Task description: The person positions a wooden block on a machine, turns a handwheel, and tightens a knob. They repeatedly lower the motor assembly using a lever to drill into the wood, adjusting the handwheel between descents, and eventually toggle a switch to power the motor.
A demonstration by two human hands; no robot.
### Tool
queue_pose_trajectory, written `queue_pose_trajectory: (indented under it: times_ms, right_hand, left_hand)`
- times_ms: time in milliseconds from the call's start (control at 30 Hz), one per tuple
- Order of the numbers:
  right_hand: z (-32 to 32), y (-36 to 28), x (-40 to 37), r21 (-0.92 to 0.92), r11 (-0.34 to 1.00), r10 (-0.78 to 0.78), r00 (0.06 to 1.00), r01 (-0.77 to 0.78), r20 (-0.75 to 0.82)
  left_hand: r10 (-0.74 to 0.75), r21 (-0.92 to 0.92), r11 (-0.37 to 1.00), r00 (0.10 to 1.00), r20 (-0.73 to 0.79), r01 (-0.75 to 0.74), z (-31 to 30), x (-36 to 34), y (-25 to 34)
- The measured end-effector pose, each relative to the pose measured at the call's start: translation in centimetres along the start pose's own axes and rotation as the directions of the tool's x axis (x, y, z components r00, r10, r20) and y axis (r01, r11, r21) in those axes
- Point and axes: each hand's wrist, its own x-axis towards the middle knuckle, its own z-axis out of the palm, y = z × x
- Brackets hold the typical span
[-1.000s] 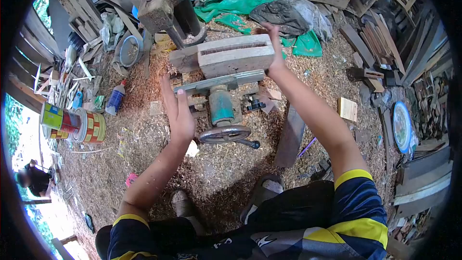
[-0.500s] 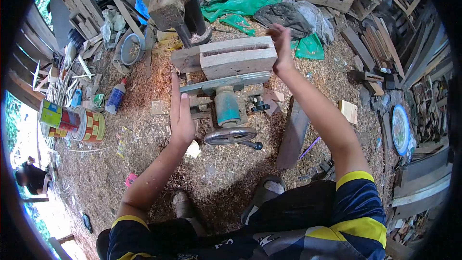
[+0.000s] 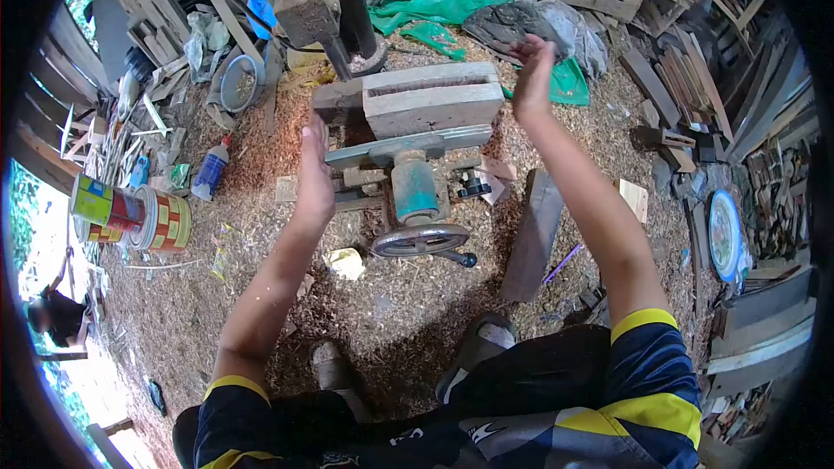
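In the head view, a slotted block (image 3: 433, 116) sits at a vise (image 3: 413, 191), its long axis left to right. The right hand (image 3: 533, 87), empty and outstretched, stands nearer, just off its right end; the left hand (image 3: 315, 175), likewise empty, flanks the other, perhaps touching the vise.

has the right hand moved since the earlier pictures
Yes. The right hand has moved to the right, away from the end of the slotted wooden block, leaving a visible gap.
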Motion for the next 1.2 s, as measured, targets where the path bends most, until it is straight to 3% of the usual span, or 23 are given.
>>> queue_pose_trajectory:
  times_ms: [33,67,100,167,233,367,433,467,600,700,733,800,833,933,967,1033,1067,1133,1200]
  right_hand:
    - [0.8,0.5,-0.5,-0.045,0.999,-0.008,1.000,0.007,-0.025]
    - [2.2,1.6,-1.3,-0.051,0.999,-0.013,0.997,0.017,0.076]
    - [3.2,1.6,-1.8,-0.052,0.999,-0.014,0.997,0.018,0.074]
    - [4.3,1.2,-2.5,0.144,0.980,0.112,0.980,-0.136,0.166]
    - [2.5,1.0,-0.8,0.017,1.000,0.010,0.988,-0.013,0.157]
    - [0.7,2.1,0.1,0.054,0.998,0.008,0.994,-0.014,0.108]
    - [2.9,2.6,-1.3,-0.058,0.996,-0.059,0.978,0.072,0.199]
    - [4.3,1.2,-2.9,0.006,0.997,-0.070,0.918,0.073,0.391]
    - [3.8,2.6,-1.6,0.041,0.998,-0.049,0.957,0.039,0.287]
    - [0.0,0.1,-1.1,-0.258,0.954,-0.091,0.968,0.152,0.234]
    - [-1.2,-0.9,-1.0,-0.255,0.955,-0.089,0.969,0.149,0.232]
    - [-3.1,-3.2,-0.8,-0.320,0.947,0.108,0.902,0.035,0.418]
    - [-3.8,-4.5,-0.8,-0.321,0.946,0.110,0.901,0.035,0.420]
    - [-4.5,-8.3,-1.4,-0.538,0.841,0.334,0.739,0.046,0.585]
    - [-4.6,-8.4,-1.5,-0.539,0.841,0.333,0.740,0.047,0.585]
    - [-5.1,-8.3,-1.5,-0.433,0.896,0.398,0.617,-0.101,0.679]
    - [-5.3,-7.8,-1.1,-0.434,0.896,0.397,0.618,-0.098,0.679]
    - [-5.2,-7.2,-0.6,-0.327,0.905,0.425,0.619,-0.273,0.660]
    - [-3.7,-7.1,-2.4,-0.397,0.870,0.486,0.649,-0.293,0.586]
  left_hand:
    - [-0.004,0.011,1.000,1.000,-0.029,0.005,0.3,0.0,0.1]
    - [-0.008,0.023,1.000,0.998,-0.058,0.009,0.5,0.0,0.1]
    - [-0.008,0.022,1.000,0.998,-0.056,0.009,0.3,0.2,-0.3]
    - [0.046,0.025,0.999,0.999,-0.023,-0.045,-0.6,0.8,-1.4]
    - [0.046,0.011,0.999,0.999,-0.005,-0.046,-0.8,1.0,-1.1]
    - [-0.017,-0.015,1.000,1.000,-0.018,0.016,-0.6,0.1,-0.5]
    - [-0.005,-0.022,1.000,1.000,-0.006,0.005,-0.5,0.1,-0.6]
    - [0.014,-0.030,0.999,1.000,0.004,-0.014,-0.4,0.1,-0.6]
    - [0.045,-0.069,0.997,0.996,0.076,-0.040,-1.0,0.5,-0.8]
    - [-0.048,-0.040,0.998,0.999,0.007,0.048,-0.3,-0.3,0.4]
    - [-0.057,-0.026,0.998,0.998,0.005,0.057,-0.1,-0.5,0.6]
    - [-0.067,-0.015,0.998,0.998,-0.003,0.067,-0.5,-0.5,0.3]
    - [-0.020,-0.027,0.999,0.999,0.026,0.020,-0.9,-0.1,-0.5]
    - [0.036,-0.056,0.998,0.998,0.052,-0.033,-1.5,0.7,-1.7]
    - [0.042,-0.067,0.997,0.998,0.050,-0.039,-1.7,0.7,-2.0]
    - [0.026,-0.073,0.997,0.999,0.038,-0.023,-1.6,0.6,-1.8]
    - [0.008,-0.079,0.997,1.000,0.025,-0.006,-1.5,0.5,-1.7]
    - [0.025,-0.078,0.997,0.999,0.044,-0.022,-2.1,1.0,-2.5]
    - [0.048,-0.079,0.996,0.997,0.060,-0.043,-2.3,1.2,-2.7]
